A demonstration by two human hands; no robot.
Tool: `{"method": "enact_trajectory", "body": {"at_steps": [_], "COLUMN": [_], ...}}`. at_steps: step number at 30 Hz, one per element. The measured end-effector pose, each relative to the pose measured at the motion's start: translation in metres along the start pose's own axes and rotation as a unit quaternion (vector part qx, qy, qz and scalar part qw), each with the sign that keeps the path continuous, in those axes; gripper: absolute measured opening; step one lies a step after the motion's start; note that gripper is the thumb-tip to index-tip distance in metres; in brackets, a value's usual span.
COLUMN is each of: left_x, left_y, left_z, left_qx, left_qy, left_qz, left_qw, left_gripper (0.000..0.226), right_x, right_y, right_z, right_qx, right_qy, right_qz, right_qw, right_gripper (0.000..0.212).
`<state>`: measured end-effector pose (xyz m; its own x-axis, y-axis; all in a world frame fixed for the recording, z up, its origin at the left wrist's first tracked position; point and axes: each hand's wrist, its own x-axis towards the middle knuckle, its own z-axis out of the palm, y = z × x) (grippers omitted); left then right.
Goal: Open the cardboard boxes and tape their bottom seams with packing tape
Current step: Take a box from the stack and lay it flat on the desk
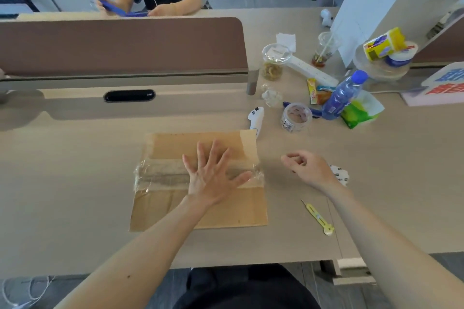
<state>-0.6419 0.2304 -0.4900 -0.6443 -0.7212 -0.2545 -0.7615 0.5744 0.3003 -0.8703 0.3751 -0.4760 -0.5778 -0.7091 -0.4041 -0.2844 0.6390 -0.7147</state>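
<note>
Two bare forearms reaching in from the near edge, above a dark lap. Beneath them, wide desk (75, 183) of pale wood grain, smooth and matt. At the far left, long brown divider panel (120, 45), one corner rounded, on a grey rail. Near the middle of the desk, brown cardboard box (163, 208), rectangular, lying flat, with one flap corner raised at its far right. Across its middle from left to right, broad band of clear packing tape (160, 175), glossy and wrinkled, both ends wrapped over the side edges. Far right, among snack wrappers, blue plastic bottle (341, 95) tilted against a green packet (359, 113). Just left of the bottle, hollow round roll of clear tape (296, 116). Beyond the box's far right corner, white controller (256, 118). Near right, slim yellow utility knife (317, 217), flat on the desk, apart from the box.

Left hand (213, 178) palm down on the tape band, fingers straight and spread wide. Right hand (308, 168) to the right of the box, clear of it, fingers loosely curled, thumb close to forefinger, nothing visible in it. Hands apart.
</note>
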Motion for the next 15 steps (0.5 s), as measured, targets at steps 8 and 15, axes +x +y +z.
{"method": "enact_trajectory", "body": {"at_steps": [8, 15], "left_x": [-0.003, -0.006], "left_y": [0.002, 0.005], "left_z": [0.011, 0.010], "left_qx": [0.046, 0.015], "left_qy": [0.047, 0.067], "left_qz": [-0.028, -0.043], "left_qw": [0.997, 0.997], "left_gripper": [0.097, 0.094], "right_x": [0.067, 0.087], "right_y": [0.073, 0.089], "right_z": [-0.069, -0.063], "right_qx": [-0.222, -0.294], "right_qy": [0.022, -0.128], "right_qz": [0.071, 0.119], "right_qw": [0.972, 0.940], "right_gripper": [0.039, 0.046]}}
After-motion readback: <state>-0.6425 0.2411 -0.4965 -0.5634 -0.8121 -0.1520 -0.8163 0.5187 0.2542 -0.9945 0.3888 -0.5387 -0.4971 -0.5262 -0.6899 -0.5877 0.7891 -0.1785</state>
